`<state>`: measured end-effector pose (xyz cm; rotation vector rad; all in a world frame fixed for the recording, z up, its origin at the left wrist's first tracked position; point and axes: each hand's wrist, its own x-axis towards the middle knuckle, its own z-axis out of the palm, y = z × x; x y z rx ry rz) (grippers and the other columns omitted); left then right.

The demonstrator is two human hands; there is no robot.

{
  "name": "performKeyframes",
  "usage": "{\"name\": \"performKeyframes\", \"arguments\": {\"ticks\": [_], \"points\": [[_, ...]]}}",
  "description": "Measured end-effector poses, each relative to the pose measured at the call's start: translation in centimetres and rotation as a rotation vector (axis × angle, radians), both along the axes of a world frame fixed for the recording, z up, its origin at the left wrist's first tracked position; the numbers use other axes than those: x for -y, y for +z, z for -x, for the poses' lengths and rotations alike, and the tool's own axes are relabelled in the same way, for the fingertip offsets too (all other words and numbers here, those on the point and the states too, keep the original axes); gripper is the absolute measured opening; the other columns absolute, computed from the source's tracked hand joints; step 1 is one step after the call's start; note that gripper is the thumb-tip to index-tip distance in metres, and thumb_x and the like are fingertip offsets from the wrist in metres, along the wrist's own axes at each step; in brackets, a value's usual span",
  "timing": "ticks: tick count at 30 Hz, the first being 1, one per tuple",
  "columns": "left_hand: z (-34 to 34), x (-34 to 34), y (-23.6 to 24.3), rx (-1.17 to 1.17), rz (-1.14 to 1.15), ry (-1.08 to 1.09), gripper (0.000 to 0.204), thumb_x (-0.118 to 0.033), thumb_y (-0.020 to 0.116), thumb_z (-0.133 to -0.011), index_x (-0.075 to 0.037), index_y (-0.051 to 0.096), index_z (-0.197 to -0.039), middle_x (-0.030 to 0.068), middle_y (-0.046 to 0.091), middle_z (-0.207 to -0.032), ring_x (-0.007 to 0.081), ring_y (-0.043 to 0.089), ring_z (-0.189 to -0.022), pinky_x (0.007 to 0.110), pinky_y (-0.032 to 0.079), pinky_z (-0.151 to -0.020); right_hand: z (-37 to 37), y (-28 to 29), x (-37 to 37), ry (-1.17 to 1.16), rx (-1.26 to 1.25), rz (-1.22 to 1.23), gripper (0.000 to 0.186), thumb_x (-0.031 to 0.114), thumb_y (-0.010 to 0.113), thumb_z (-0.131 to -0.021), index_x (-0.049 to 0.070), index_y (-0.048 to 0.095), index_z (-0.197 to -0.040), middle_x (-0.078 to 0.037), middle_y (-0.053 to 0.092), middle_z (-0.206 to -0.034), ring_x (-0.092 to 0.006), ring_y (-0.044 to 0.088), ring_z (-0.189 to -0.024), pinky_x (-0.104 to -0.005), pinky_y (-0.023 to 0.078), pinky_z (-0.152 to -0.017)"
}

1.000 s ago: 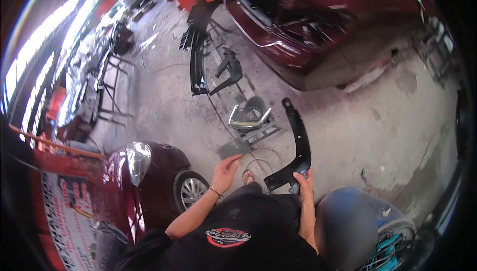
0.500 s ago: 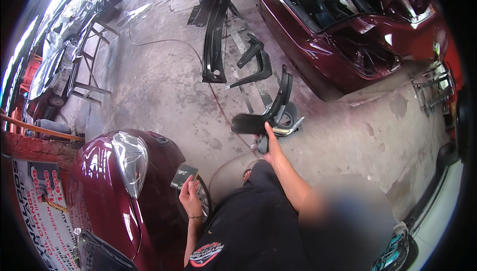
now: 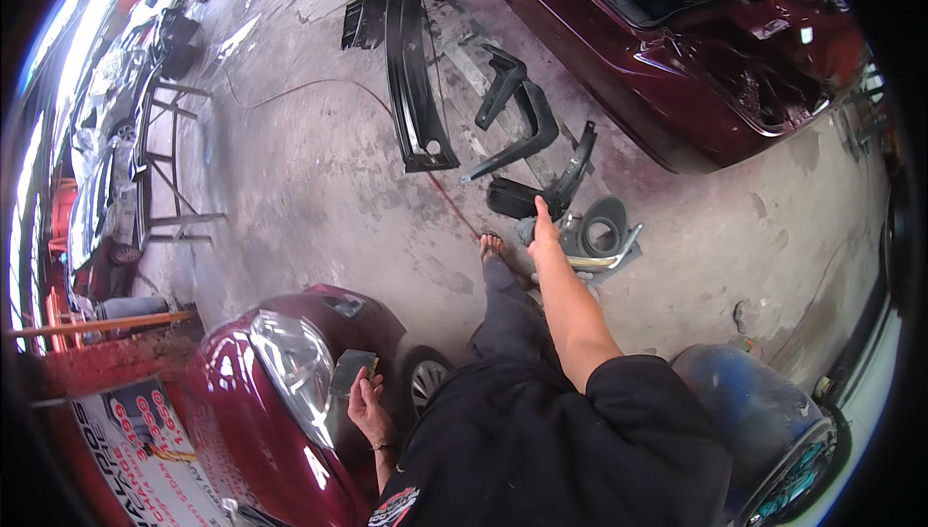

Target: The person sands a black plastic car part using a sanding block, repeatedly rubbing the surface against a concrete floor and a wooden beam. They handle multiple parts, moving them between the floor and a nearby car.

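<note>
My right hand [image 3: 543, 224] reaches forward and grips a black L-shaped plastic trim piece [image 3: 541, 189], holding it low over the concrete floor [image 3: 319, 189] beside other black trim parts [image 3: 517, 111]. My left hand [image 3: 365, 401] holds a small flat grey pad [image 3: 350, 372] close to the headlight [image 3: 290, 382] of a small dark red car [image 3: 242, 430] at the lower left. My foot in a sandal [image 3: 491, 247] stands just left of the right hand.
A long black bumper strip [image 3: 411, 73] lies ahead. A dark red car with an open boot [image 3: 696, 53] fills the upper right. A grey ring and metal stand [image 3: 604, 237] sit by my right hand. A blue drum [image 3: 754, 421] stands at lower right, metal racks [image 3: 164, 169] at left.
My right hand has carried the black trim piece forward and down toward the pile of parts. My left hand with the pad has drawn back beside the red car's headlight.
</note>
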<state>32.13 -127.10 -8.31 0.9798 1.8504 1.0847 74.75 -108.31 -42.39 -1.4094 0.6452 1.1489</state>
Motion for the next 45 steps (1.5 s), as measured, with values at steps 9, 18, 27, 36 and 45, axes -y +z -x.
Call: {"name": "performKeyframes", "arguments": {"ticks": [9, 18, 27, 36, 45], "points": [[2.4, -16.7, 0.6, -0.055, 0.161, -0.094, 0.040, -0.029, 0.058, -0.112, -0.002, 0.067, -0.139, 0.0072, 0.076, -0.115, 0.0137, 0.074, -0.098, 0.027, 0.057, -0.082, -0.1, -3.6, -2.4, -0.052, -0.044, 0.233, 0.113, 0.067, 0.089, -0.074, 0.002, 0.045, -0.155, -0.013, 0.055, -0.152, -0.0319, 0.061, -0.131, -0.0503, 0.049, -0.110], [6.5, -22.9, -0.1, -0.076, 0.210, -0.053, 0.039, -0.029, 0.057, -0.113, -0.001, 0.068, -0.138, 0.0075, 0.077, -0.113, 0.0142, 0.073, -0.096, 0.028, 0.056, -0.080, 2.4, 3.6, -4.6, 0.289, -0.058, 0.213, 0.091, 0.068, 0.083, -0.083, -0.002, 0.062, -0.138, -0.016, 0.074, -0.123, -0.0355, 0.072, -0.102, -0.0550, 0.054, -0.097], [7.2, -31.6, 2.7, -0.140, 0.070, -0.084, 0.032, -0.017, 0.057, -0.112, 0.003, 0.067, -0.136, 0.0094, 0.073, -0.113, 0.0154, 0.074, -0.093, 0.029, 0.061, -0.083, -5.4, 7.7, -21.1, 0.967, 0.625, 0.726, 0.109, 0.088, 0.056, -0.085, -0.012, 0.065, -0.126, -0.031, 0.070, -0.129, -0.0454, 0.067, -0.125, -0.0541, 0.054, -0.104], [3.2, -41.7, 4.4, -0.064, 0.034, -0.326, 0.030, -0.001, 0.055, -0.108, 0.001, 0.070, -0.134, 0.0042, 0.074, -0.110, 0.0117, 0.071, -0.103, 0.026, 0.055, -0.091, -9.1, 1.5, -19.9, 0.935, 0.663, 0.707, 0.060, 0.042, 0.053, -0.097, -0.011, 0.072, -0.118, -0.035, 0.069, -0.126, -0.0477, 0.067, -0.122, -0.0524, 0.052, -0.103], [5.7, -51.1, 0.0, -0.162, 0.014, -0.530, 0.029, -0.003, 0.053, -0.109, -0.001, 0.070, -0.132, 0.0108, 0.076, -0.114, 0.0162, 0.072, -0.105, 0.032, 0.058, -0.090, 1.7, 15.1, -21.1, 0.672, 0.810, 0.315, 0.046, 0.033, 0.064, -0.095, -0.006, 0.070, -0.118, -0.027, 0.075, -0.114, -0.0426, 0.071, -0.110, -0.0488, 0.051, -0.097]]}}
